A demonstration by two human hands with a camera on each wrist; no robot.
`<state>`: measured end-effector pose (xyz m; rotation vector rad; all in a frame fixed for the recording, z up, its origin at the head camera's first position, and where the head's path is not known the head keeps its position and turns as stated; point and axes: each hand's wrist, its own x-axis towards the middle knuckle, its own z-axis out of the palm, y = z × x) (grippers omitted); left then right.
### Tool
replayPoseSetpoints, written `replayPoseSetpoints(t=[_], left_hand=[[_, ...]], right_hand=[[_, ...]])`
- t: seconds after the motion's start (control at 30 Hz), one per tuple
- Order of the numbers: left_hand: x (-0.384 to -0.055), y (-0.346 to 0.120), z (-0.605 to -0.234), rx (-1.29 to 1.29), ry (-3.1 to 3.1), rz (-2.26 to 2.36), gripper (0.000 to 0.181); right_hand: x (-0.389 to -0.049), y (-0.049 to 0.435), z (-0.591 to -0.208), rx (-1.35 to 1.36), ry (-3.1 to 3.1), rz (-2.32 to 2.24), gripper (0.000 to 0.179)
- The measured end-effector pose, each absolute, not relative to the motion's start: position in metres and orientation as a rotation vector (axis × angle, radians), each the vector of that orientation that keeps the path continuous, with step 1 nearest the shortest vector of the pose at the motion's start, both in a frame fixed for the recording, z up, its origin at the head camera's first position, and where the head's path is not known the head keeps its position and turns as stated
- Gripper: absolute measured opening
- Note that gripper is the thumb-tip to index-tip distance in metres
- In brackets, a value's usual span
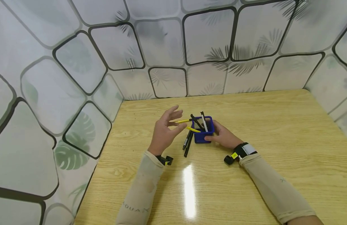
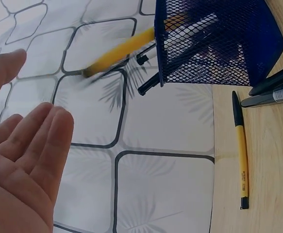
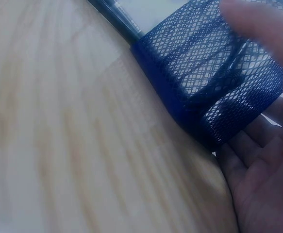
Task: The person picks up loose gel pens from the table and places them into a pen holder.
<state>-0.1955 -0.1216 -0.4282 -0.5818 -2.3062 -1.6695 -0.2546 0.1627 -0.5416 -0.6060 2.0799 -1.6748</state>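
Note:
A blue mesh pen holder (image 1: 203, 137) stands on the table with the right hand (image 1: 224, 136) gripping its right side. In the right wrist view the thumb (image 3: 262, 24) lies across the mesh (image 3: 194, 63), with fingers around the far side. Inside the holder lean a white pen (image 1: 204, 122), a black pen (image 1: 196, 121) and a yellow pen (image 1: 192, 129), whose end juts over the rim toward the left hand (image 1: 166, 131). That yellow pen (image 2: 124, 51) looks blurred in the left wrist view. The left hand is held just left of the holder, fingers spread, holding nothing.
Two dark pens (image 1: 188, 143) lie on the table against the holder's left side. Another yellow pen (image 1: 183, 121) with black ends lies behind them. The wood-grain table (image 1: 274, 125) meets a patterned wall covering (image 1: 168, 81) at the back and left.

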Motion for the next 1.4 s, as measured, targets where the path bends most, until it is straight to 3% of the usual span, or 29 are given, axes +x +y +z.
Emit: replayPoseSetpoints(t=[0.1, 0.67, 1.03, 1.4], left_hand=[[-0.196, -0.122, -0.429, -0.603, -2.322, -1.679, 0.066], [-0.205, -0.127, -0.445, -0.36, -2.787, -1.363, 0.032], [-0.208, -0.128, -0.464, -0.308, -3.33, -0.88, 0.032], [-0.211, -0.122, -0.483, -0.337, -3.372, -0.904, 0.021]], right_hand=[[-0.255, 0.163, -0.542, -0.61, 2.079, -1.678, 0.083], [-0.254, 0.164, -0.543, -0.643, 2.099, -1.673, 0.078], [-0.255, 0.162, -0.541, -0.639, 2.113, -1.667, 0.075], [-0.254, 0.162, -0.541, -0.642, 2.124, -1.656, 0.075]])
